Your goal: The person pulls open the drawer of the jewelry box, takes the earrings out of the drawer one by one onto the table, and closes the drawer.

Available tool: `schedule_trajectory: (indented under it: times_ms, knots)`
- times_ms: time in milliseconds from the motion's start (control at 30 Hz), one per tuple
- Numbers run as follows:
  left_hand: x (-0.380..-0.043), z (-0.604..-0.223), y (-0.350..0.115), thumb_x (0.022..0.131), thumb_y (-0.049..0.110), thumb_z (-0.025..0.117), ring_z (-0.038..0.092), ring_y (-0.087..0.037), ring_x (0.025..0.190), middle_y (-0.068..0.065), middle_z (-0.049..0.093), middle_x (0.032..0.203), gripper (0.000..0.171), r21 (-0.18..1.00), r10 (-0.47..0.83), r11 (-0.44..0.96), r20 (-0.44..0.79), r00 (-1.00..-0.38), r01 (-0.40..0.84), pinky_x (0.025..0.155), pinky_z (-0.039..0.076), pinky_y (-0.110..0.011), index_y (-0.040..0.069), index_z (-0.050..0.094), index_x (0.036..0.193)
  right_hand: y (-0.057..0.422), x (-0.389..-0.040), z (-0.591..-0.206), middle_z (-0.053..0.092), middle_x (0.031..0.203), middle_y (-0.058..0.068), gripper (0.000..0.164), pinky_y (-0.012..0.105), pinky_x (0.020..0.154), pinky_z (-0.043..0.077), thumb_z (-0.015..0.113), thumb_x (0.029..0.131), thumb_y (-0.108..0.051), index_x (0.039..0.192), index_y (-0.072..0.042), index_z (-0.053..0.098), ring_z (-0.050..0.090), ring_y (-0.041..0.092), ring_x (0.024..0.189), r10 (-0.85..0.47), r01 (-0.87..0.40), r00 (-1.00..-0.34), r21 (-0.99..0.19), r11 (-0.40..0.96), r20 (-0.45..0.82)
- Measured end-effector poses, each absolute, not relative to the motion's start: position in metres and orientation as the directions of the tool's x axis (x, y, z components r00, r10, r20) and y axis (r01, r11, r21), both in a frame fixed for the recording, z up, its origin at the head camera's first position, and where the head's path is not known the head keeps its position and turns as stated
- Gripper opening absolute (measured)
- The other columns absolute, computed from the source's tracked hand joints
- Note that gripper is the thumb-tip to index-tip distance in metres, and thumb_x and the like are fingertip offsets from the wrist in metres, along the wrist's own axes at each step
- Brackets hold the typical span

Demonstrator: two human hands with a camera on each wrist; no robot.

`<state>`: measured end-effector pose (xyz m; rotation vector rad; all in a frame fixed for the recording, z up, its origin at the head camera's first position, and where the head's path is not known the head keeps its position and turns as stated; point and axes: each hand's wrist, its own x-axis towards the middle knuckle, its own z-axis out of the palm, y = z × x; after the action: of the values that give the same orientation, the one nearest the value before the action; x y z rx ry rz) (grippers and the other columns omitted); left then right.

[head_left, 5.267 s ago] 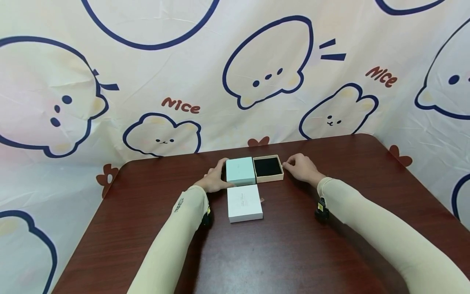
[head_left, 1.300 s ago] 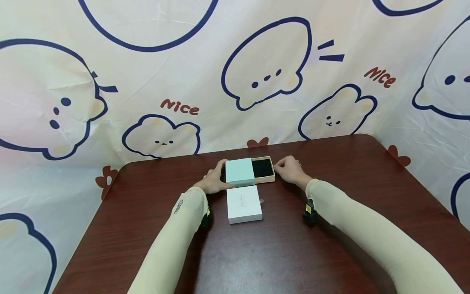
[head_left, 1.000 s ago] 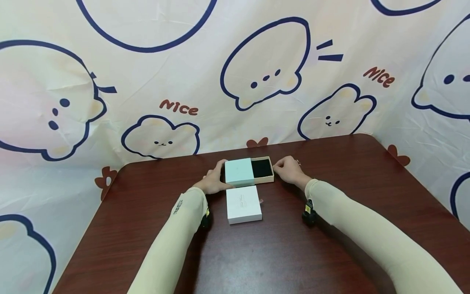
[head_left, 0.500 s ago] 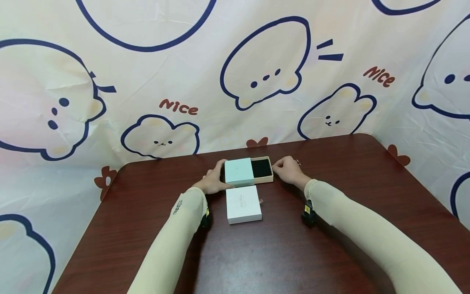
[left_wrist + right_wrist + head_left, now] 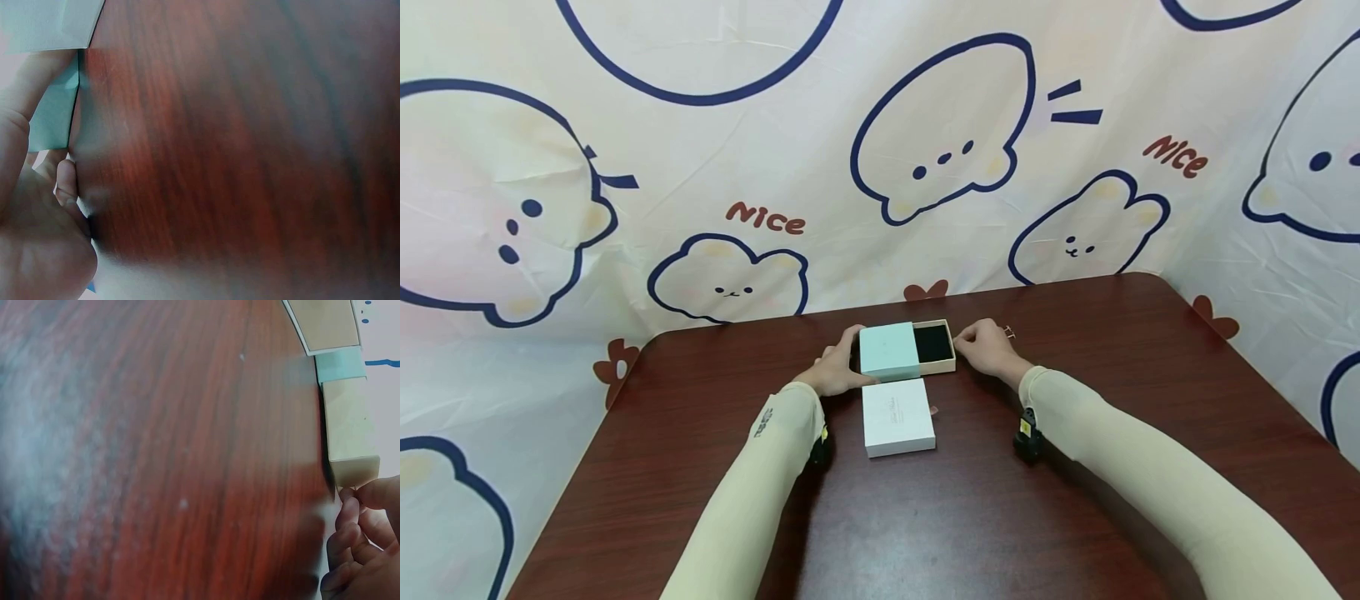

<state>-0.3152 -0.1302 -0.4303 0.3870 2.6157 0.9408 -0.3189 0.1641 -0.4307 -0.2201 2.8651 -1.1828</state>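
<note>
Left grip (image 5: 833, 368) holds the mint sleeve (image 5: 889, 350) by its near and far sides; right grip (image 5: 987, 346) pinches the outer end of the cream tray (image 5: 937, 367), which sits partly out of that sleeve. Sliding the tray along the sleeve seems the step in hand; the next move calls for a firm sleeve and a straight tray. Cartoon-print backdrop (image 5: 820, 150) hangs behind the dark wooden bench (image 5: 895, 525). On it, the white box (image 5: 898, 418) lies just beside the sleeve, crowding the left thumb; its brown tab (image 5: 934, 410) juts rightward. One gold-coloured trinket (image 5: 1010, 332) lies near the right grip, too small to identify.
</note>
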Motion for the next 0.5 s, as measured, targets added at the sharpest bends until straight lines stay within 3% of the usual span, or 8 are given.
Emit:
schedule_trajectory:
  times_ms: [267,500]
  knots:
    - [-0.3141,-0.4298,-0.1298,0.091,0.031,0.076,0.019,-0.046,0.15,-0.022,0.027,0.162,0.1,0.653,0.361,0.743,-0.209,-0.909,0.145,0.118,0.018,-0.068,0.023,0.005,0.161,0.1616,-0.319,-0.4311,0.076,0.11,0.017,0.028,0.04,0.088,0.052,0.057,0.101,-0.018,0.104,-0.001,0.079,0.066,0.024,0.095,-0.133,-0.098,-0.991,-0.705,0.702,0.005]
    - [-0.3148,-0.4301,-0.1305,0.091,0.03,0.076,0.021,-0.045,0.149,-0.022,0.03,0.16,0.1,0.648,0.359,0.747,-0.205,-0.911,0.149,0.118,0.018,-0.067,0.022,0.005,0.161,0.1608,-0.3202,-0.4316,0.076,0.106,0.016,0.028,0.037,0.084,0.051,0.057,0.101,-0.017,0.102,-0.001,0.079,0.065,0.022,0.09,-0.133,-0.101,-0.991,-0.708,0.699,0.009]
